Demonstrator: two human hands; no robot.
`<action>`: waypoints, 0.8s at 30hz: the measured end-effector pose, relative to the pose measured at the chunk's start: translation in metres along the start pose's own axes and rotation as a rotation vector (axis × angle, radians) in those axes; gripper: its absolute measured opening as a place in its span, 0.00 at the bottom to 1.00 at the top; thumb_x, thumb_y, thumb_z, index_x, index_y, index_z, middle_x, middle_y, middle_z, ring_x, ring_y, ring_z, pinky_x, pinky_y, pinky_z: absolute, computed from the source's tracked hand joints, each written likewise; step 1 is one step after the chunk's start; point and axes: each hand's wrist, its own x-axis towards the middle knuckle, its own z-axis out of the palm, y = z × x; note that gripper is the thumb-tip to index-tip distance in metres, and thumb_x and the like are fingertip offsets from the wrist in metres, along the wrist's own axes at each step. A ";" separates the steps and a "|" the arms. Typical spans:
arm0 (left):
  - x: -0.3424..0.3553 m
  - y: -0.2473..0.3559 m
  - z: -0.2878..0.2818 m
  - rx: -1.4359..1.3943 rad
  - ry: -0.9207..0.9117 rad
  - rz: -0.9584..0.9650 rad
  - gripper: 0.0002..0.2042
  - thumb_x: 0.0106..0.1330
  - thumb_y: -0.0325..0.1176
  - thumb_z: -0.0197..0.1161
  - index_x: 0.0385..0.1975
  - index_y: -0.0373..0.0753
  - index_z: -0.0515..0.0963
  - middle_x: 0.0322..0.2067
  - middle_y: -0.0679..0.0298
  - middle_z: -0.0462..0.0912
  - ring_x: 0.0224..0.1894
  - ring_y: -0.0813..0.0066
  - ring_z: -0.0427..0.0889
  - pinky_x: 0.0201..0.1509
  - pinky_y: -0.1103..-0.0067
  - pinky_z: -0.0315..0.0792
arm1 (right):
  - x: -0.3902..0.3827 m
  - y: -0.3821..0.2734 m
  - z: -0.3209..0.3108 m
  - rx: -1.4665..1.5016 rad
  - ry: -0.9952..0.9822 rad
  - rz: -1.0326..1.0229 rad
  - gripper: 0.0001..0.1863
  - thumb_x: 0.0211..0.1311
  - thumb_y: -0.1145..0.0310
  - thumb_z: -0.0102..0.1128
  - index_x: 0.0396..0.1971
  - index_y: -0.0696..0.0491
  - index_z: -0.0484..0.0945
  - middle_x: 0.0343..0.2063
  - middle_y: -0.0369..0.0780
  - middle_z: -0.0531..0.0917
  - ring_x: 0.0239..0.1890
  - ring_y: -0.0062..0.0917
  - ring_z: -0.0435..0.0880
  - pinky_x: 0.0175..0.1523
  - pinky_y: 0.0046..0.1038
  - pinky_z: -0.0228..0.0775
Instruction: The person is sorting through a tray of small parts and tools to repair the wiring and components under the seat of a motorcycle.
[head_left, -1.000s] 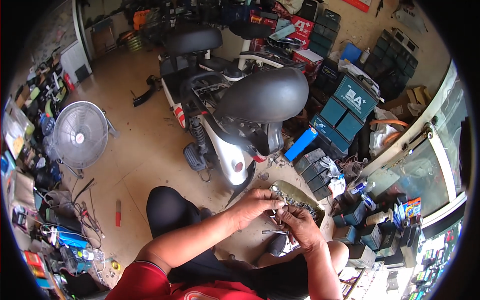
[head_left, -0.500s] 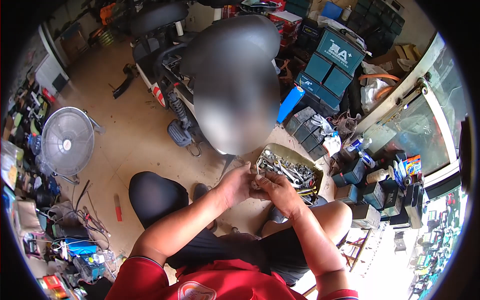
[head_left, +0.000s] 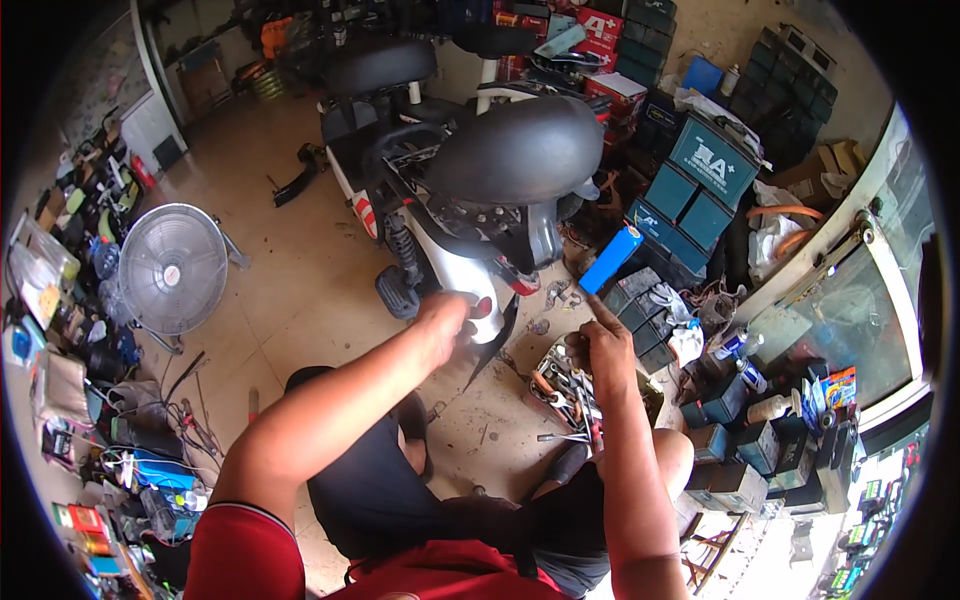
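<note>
An electric scooter (head_left: 510,150) with a black seat and white rear bodywork stands ahead of me. My left hand (head_left: 445,325) is at its white tail end (head_left: 485,312), beside a round red reflector; its fingers are partly hidden and blurred, so I cannot make out a grip. Over the tool box (head_left: 655,400), my right hand (head_left: 607,345) is open, with the index finger stretched forward and nothing visible held in it. That fingertip comes close to the lower end of a blue cylinder (head_left: 610,260). Spanners and other hand tools (head_left: 570,395) fill the box.
Green batteries (head_left: 715,155) are stacked at the right, with dark batteries (head_left: 640,300) nearer. A round fan (head_left: 173,270) stands at the left beside piled parts and cables. Bottles (head_left: 770,407) and more batteries sit near the glass door (head_left: 850,300).
My hands, together by the tool box before, have moved apart: the left to the scooter's tail, the right forward over the box. The view has shifted, and the scooter appears lower and further right.
</note>
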 end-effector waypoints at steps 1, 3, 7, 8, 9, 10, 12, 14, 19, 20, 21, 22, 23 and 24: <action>0.022 0.003 -0.008 0.031 0.035 -0.020 0.11 0.71 0.36 0.61 0.45 0.36 0.83 0.33 0.60 0.86 0.24 0.72 0.79 0.27 0.73 0.72 | 0.016 0.003 0.007 0.021 -0.028 0.012 0.25 0.70 0.75 0.49 0.66 0.58 0.74 0.33 0.42 0.86 0.28 0.25 0.86 0.34 0.24 0.82; 0.048 0.008 -0.008 0.004 0.094 0.034 0.14 0.70 0.38 0.64 0.45 0.34 0.82 0.35 0.58 0.86 0.26 0.69 0.81 0.29 0.71 0.73 | 0.052 0.011 0.022 0.250 0.006 0.134 0.16 0.68 0.76 0.50 0.52 0.60 0.80 0.33 0.44 0.85 0.30 0.30 0.86 0.42 0.29 0.86; 0.115 -0.004 0.008 0.075 0.068 0.248 0.21 0.68 0.44 0.68 0.49 0.31 0.80 0.37 0.54 0.87 0.28 0.66 0.85 0.28 0.71 0.77 | 0.177 0.093 -0.031 -0.015 0.003 -0.099 0.01 0.65 0.75 0.57 0.34 0.55 0.76 0.27 0.41 0.80 0.28 0.32 0.84 0.38 0.30 0.83; 0.121 -0.003 -0.022 0.079 0.106 0.259 0.23 0.67 0.47 0.70 0.49 0.32 0.80 0.36 0.55 0.87 0.27 0.67 0.84 0.24 0.73 0.75 | 0.171 0.097 0.017 0.266 -0.025 0.104 0.02 0.65 0.73 0.58 0.34 0.52 0.75 0.26 0.38 0.78 0.26 0.28 0.81 0.33 0.28 0.78; 0.111 0.008 -0.006 0.107 0.080 0.215 0.24 0.66 0.49 0.71 0.49 0.33 0.81 0.34 0.58 0.87 0.25 0.70 0.83 0.23 0.73 0.74 | 0.178 0.106 0.005 0.251 -0.052 0.057 0.05 0.66 0.66 0.63 0.34 0.49 0.76 0.22 0.35 0.76 0.21 0.24 0.78 0.25 0.26 0.71; 0.117 0.010 -0.009 0.061 0.068 0.262 0.23 0.66 0.48 0.72 0.48 0.34 0.81 0.32 0.60 0.86 0.23 0.72 0.82 0.22 0.75 0.73 | 0.183 0.109 0.017 0.242 -0.045 0.078 0.06 0.67 0.61 0.64 0.36 0.46 0.77 0.20 0.32 0.74 0.18 0.21 0.75 0.23 0.24 0.67; 0.119 0.012 -0.004 -0.029 0.006 0.313 0.18 0.66 0.43 0.72 0.47 0.35 0.82 0.29 0.63 0.85 0.21 0.77 0.79 0.21 0.78 0.69 | 0.195 0.119 0.020 0.196 -0.019 0.138 0.10 0.68 0.54 0.64 0.41 0.42 0.81 0.19 0.29 0.74 0.14 0.16 0.69 0.20 0.20 0.60; 0.113 0.018 0.004 -0.117 0.017 0.280 0.09 0.68 0.32 0.70 0.44 0.39 0.85 0.25 0.67 0.84 0.19 0.82 0.77 0.19 0.82 0.64 | 0.207 0.120 0.026 0.223 -0.123 0.145 0.13 0.70 0.53 0.63 0.48 0.41 0.83 0.27 0.27 0.80 0.18 0.15 0.72 0.22 0.17 0.62; 0.121 0.025 0.010 -0.376 -0.034 0.321 0.15 0.63 0.17 0.58 0.44 0.39 0.86 0.37 0.66 0.88 0.31 0.79 0.83 0.29 0.81 0.72 | 0.215 0.116 0.025 -0.804 -0.239 -0.879 0.19 0.70 0.54 0.63 0.56 0.47 0.80 0.50 0.34 0.87 0.51 0.27 0.87 0.51 0.32 0.85; 0.125 0.022 0.008 -0.357 0.022 0.401 0.14 0.63 0.17 0.58 0.44 0.38 0.86 0.39 0.65 0.89 0.34 0.77 0.85 0.33 0.80 0.74 | 0.212 0.117 0.027 -0.039 -0.381 -0.324 0.20 0.70 0.54 0.63 0.56 0.47 0.80 0.51 0.35 0.86 0.51 0.27 0.87 0.51 0.33 0.85; 0.126 0.019 0.009 -0.338 0.069 0.476 0.14 0.63 0.17 0.57 0.44 0.37 0.86 0.40 0.64 0.89 0.36 0.74 0.86 0.37 0.78 0.76 | 0.208 0.113 0.027 0.703 -0.451 0.271 0.21 0.69 0.53 0.64 0.56 0.47 0.80 0.52 0.36 0.86 0.51 0.27 0.86 0.51 0.35 0.85; 0.127 0.015 0.009 -0.304 0.104 0.504 0.11 0.63 0.22 0.61 0.43 0.36 0.85 0.40 0.61 0.90 0.42 0.72 0.88 0.44 0.76 0.78 | 0.202 0.112 0.030 0.673 -0.384 0.217 0.22 0.70 0.51 0.63 0.57 0.48 0.80 0.54 0.37 0.86 0.52 0.29 0.86 0.54 0.36 0.84; 0.135 0.015 0.006 -0.314 0.104 0.505 0.11 0.63 0.22 0.61 0.43 0.36 0.85 0.40 0.61 0.90 0.42 0.72 0.88 0.44 0.76 0.78 | 0.199 0.105 0.030 0.664 -0.386 0.216 0.22 0.70 0.51 0.63 0.57 0.48 0.80 0.54 0.37 0.86 0.52 0.29 0.86 0.54 0.36 0.84; 0.150 0.011 -0.001 -0.223 0.112 0.466 0.11 0.62 0.24 0.63 0.43 0.35 0.85 0.39 0.60 0.90 0.42 0.72 0.88 0.43 0.76 0.77 | 0.194 0.099 0.034 0.157 -0.329 -0.151 0.22 0.69 0.53 0.65 0.56 0.48 0.80 0.54 0.37 0.86 0.53 0.29 0.86 0.56 0.37 0.83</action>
